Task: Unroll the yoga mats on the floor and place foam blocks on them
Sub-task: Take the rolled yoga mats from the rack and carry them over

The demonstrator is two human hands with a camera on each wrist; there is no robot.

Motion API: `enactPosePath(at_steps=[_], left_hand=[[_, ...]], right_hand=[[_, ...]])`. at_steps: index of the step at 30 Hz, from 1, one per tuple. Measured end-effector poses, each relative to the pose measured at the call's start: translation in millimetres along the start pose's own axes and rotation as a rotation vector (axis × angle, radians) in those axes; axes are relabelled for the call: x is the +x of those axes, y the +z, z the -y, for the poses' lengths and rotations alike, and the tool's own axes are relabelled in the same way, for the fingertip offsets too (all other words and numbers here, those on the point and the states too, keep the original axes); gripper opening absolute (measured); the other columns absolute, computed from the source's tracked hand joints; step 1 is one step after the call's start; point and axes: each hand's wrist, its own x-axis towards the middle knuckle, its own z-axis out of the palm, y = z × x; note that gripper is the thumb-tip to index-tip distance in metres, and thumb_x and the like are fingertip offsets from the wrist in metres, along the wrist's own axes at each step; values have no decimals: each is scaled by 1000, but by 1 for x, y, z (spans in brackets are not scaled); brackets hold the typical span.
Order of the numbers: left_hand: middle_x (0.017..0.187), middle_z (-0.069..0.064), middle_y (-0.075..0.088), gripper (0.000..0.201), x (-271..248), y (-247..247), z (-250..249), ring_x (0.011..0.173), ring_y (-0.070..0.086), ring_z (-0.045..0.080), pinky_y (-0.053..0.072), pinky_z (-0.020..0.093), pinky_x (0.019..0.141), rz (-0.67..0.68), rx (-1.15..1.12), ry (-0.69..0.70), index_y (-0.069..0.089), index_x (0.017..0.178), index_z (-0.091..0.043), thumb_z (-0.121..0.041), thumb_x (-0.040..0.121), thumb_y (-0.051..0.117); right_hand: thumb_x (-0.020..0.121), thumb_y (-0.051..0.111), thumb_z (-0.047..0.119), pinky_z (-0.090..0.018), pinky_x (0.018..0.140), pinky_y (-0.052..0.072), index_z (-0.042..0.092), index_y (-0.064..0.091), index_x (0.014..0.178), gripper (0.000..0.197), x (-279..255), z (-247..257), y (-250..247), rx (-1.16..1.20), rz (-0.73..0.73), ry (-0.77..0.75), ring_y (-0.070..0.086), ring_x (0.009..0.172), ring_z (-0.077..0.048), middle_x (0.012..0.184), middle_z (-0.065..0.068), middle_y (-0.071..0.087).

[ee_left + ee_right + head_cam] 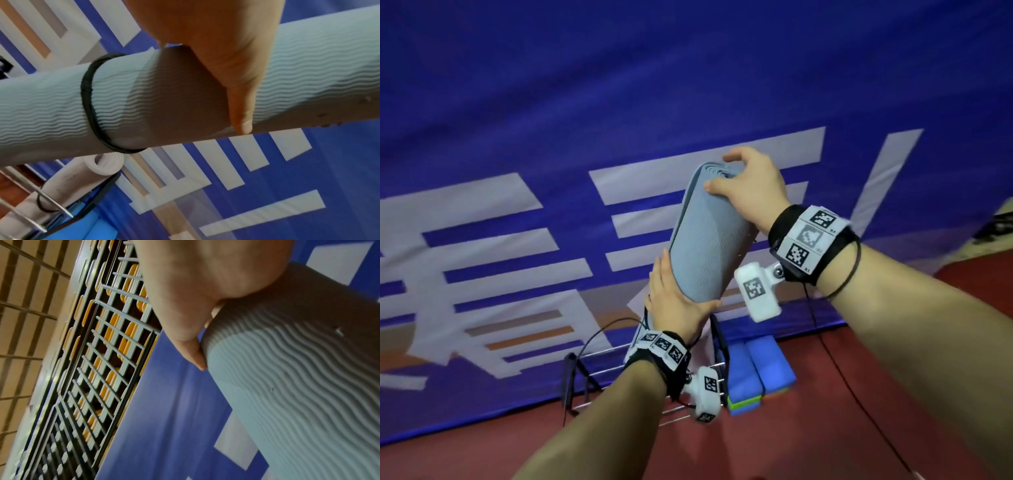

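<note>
I hold a rolled grey yoga mat point(709, 236) up in the air with both hands. My right hand point(751, 192) grips the top end of the roll, thumb on the side facing me and fingers curled over the end. My left hand point(678, 301) is lower down. Its palm lies against the side of the roll and its thumb point(240, 113) wraps under it, so it holds the roll too.

The mat is tilted, with its top end up under my right fingers and its low end hidden behind my left hand. It is not on the floor yet. A black band point(90, 104) goes around the roll, just past my left thumb, so the mat is tied shut.

Under my left hand stands a wire rack point(599, 377). One more rolled mat point(68, 186) leans in it, and it has a band on it too. Just to the right of the rack, below my right wrist, foam blocks point(760, 370) sit in a stack on the red floor point(825, 428).

So I think I am only at the start. No mat is spread out that I can see. I need to put this mat down, pull off the band and roll it open. Then comes the other mat, and the blocks go on last.
</note>
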Motion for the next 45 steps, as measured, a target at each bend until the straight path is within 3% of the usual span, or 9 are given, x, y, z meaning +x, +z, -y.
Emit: enactPosePath(at_steps=[5,14,18,21,25,34,37,42,45], left_hand=[[151,1,40,137,-19,41,-44,137,39,24,37,52,109,56,39,94,13,155,-30,-73,38,70],[135,-3,49,121,-100,173,-156,120,50,27,41,48,101,163,234,207,29,145,-39,-62,36,77],[132,-3,50,120,-168,249,-219,117,51,29,41,46,99,228,286,186,32,144,-36,-59,37,82],[132,-4,51,122,-215,288,-256,117,52,30,43,47,97,281,284,156,31,145,-37,-63,35,79],[132,-4,51,124,-269,324,-301,117,52,29,43,48,98,330,301,147,30,143,-39,-71,32,73],[140,-5,41,125,-374,364,-371,123,43,28,40,50,100,311,296,187,25,147,-36,-61,40,85],[144,-4,38,129,-417,367,-385,128,39,27,39,54,102,298,269,187,21,150,-37,-60,40,85],[150,1,34,140,-490,355,-390,136,33,28,36,51,109,356,234,89,10,155,-32,-66,42,84],[152,3,36,152,-535,340,-392,139,35,29,35,50,111,438,201,9,9,157,-27,-72,31,80]], right_hand=[[64,84,35,-38,92,52,22,68,111,51,-10,-52,-66,112,-96,124,61,101,-14,102,11,62],[67,79,43,-33,90,51,25,69,101,40,-52,-205,-238,120,-201,264,62,103,-15,110,5,66],[76,72,49,-29,85,43,25,63,111,44,-78,-279,-329,-57,-57,263,59,109,-18,116,4,64],[71,71,65,-36,97,43,24,52,126,71,-95,-315,-382,-237,88,287,56,117,-24,127,-2,61],[75,73,59,-33,100,38,18,47,140,81,-116,-347,-449,-277,161,263,51,128,-26,140,-4,54],[48,76,67,-44,97,50,29,65,120,82,-204,-397,-549,-39,-22,244,64,107,-16,118,8,68],[53,81,57,-41,99,49,27,65,121,76,-246,-401,-579,7,-62,237,63,109,-14,119,9,67],[67,88,32,-29,100,45,18,63,128,68,-310,-399,-615,77,42,125,61,109,-11,117,7,64],[54,85,49,-37,103,46,22,65,126,79,-343,-400,-632,65,128,80,62,109,-11,119,8,67]])
